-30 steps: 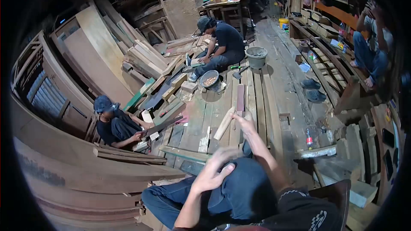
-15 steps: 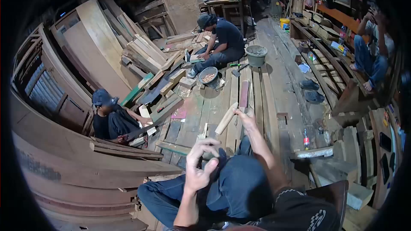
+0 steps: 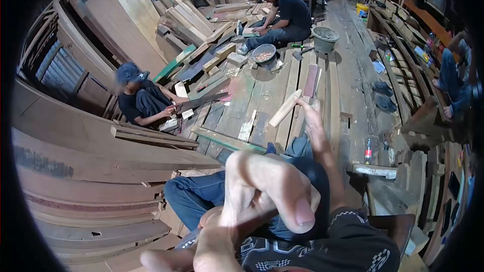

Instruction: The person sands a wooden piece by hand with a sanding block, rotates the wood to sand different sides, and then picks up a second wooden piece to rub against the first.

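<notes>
My right hand [image 3: 312, 117] is closed around one end of a pale, smooth piece of wood [image 3: 285, 109] with a rounded tip. It holds the wood out over the plank floor, beyond my bent knees. My left hand [image 3: 257, 189] is raised close to the camera and looks very large. Its fingers are bent and apart, and nothing shows in them. It hides part of my lap. A reddish-brown wooden strip [image 3: 311, 80] lies on the floor just past the held wood.
A co-worker [image 3: 138, 95] at the left holds a handsaw [image 3: 201, 102]. Another person [image 3: 285, 17] sits farther off near a bucket of small pieces [image 3: 263, 56] and a grey bucket [image 3: 324, 39]. A bottle [image 3: 368, 152] stands at right. Stacked boards [image 3: 91, 191] line the left.
My left hand has come up much closer to the camera. My right hand still holds the wood. The view has tilted down, and the co-worker's saw at left has shifted.
</notes>
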The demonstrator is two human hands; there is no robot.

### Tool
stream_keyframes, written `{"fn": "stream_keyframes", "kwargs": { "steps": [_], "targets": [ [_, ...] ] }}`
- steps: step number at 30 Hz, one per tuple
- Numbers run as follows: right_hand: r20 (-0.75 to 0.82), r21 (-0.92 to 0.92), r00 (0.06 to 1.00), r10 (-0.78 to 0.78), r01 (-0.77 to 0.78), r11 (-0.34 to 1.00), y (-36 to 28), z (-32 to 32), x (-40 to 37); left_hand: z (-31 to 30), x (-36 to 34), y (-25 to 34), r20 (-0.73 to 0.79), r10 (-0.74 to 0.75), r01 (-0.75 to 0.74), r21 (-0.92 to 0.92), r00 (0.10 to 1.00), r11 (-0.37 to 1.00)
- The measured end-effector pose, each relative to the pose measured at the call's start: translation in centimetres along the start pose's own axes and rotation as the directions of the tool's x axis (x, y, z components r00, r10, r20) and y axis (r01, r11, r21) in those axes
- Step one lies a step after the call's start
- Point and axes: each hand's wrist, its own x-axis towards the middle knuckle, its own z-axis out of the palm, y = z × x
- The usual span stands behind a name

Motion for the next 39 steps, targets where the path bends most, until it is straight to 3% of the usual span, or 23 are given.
{"fn": "stream_keyframes", "kwargs": {
  "steps": [4,12,19,23,24,25,27,29,32,39],
  "targets": [
    [0.002,-0.009,1.000,-0.013,0.013,1.000,0.3,0.0,0.7,-0.4,0.5,-1.9,-0.078,0.018,-0.027,-0.114,0.997,0.993],
    [-0.042,-0.004,0.999,0.031,-0.031,1.000,0.5,-0.2,0.7,-1.2,0.2,0.0,-0.032,0.054,-0.056,-0.070,0.998,0.996],
    [0.008,-0.011,1.000,0.016,-0.016,1.000,1.1,-0.7,1.2,1.0,1.1,-2.5,-0.228,0.056,-0.104,-0.205,0.972,0.973],
    [-0.005,-0.031,1.000,0.008,-0.008,0.999,1.0,-0.4,1.1,1.6,-0.1,-1.6,-0.330,0.154,-0.191,-0.083,0.931,0.978],
    [-0.001,-0.028,1.000,-0.021,0.021,0.999,0.8,-0.2,1.1,0.8,-0.7,-0.7,-0.219,0.129,-0.146,-0.066,0.967,0.987],
    [-0.046,0.007,0.999,0.017,-0.017,1.000,0.6,0.0,0.8,0.3,-1.3,0.2,-0.215,0.002,-0.018,-0.071,0.977,0.997],
    [-0.045,-0.008,0.999,0.031,-0.031,0.999,0.7,-0.2,0.7,-1.3,-1.3,-0.3,-0.046,0.031,-0.040,-0.217,0.998,0.975],
    [-0.038,-0.030,0.999,0.016,-0.017,0.999,1.4,-0.6,1.2,-2.8,-2.0,-1.3,0.017,0.099,-0.088,-0.337,0.995,0.938],
    [-0.010,-0.028,1.000,0.016,-0.016,0.999,1.6,-1.0,1.5,-3.8,-3.3,-3.8,-0.025,0.189,-0.178,-0.467,0.982,0.866],
    [-0.007,-0.026,0.999,0.044,-0.044,0.999,1.2,-0.9,1.2,-2.5,-2.2,-2.3,-0.158,0.148,-0.183,-0.244,0.976,0.952]
  ]
}}
